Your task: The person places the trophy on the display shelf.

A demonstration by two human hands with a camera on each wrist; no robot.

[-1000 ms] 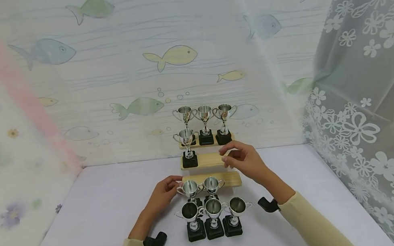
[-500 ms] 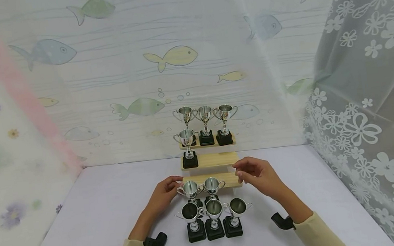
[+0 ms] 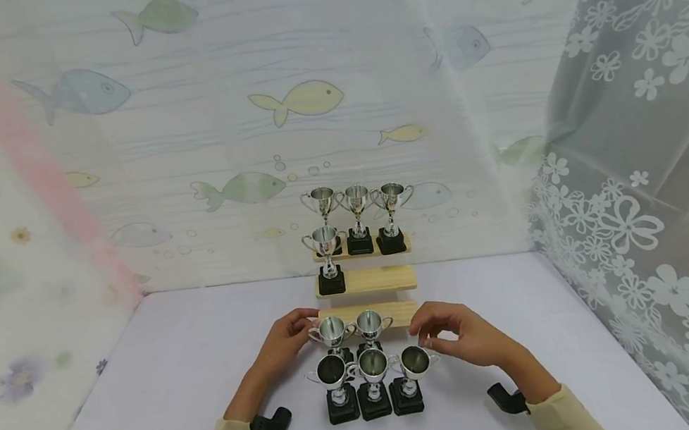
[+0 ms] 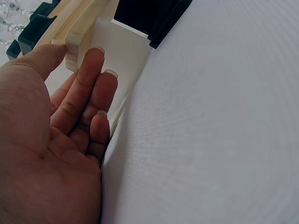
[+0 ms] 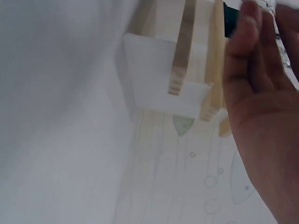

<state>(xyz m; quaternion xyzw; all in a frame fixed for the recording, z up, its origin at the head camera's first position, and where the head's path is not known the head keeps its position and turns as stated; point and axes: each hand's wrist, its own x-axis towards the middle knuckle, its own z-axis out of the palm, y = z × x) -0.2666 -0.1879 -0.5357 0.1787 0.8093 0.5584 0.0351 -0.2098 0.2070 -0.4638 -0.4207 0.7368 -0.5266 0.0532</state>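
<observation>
My left hand (image 3: 285, 339) pinches the left end of the lowest wooden shelf board (image 3: 394, 312); in the left wrist view the thumb lies on the board end (image 4: 72, 51) with fingers beneath. My right hand (image 3: 463, 335), fingers loosely bent and holding nothing, hovers beside the front right trophy (image 3: 415, 363), fingertips close to its cup rim. Two more silver trophies on black bases, the front middle trophy (image 3: 372, 368) and front left trophy (image 3: 333, 372), share that row. Behind them stand a left trophy (image 3: 332, 331) and a right trophy (image 3: 370, 325), overlapping the lowest board.
One trophy (image 3: 326, 245) stands at the left of the middle board (image 3: 384, 279). Three trophies, including a right one (image 3: 390, 202), line the top board (image 3: 355, 254). A white cloth (image 3: 195, 360) covers the table. A fish-print curtain (image 3: 180, 120) hangs behind, a lace curtain (image 3: 637, 210) at right.
My right hand has come down and toward me, from the middle board past the lowest board's right end to the front right trophy. The left hand has stayed put.
</observation>
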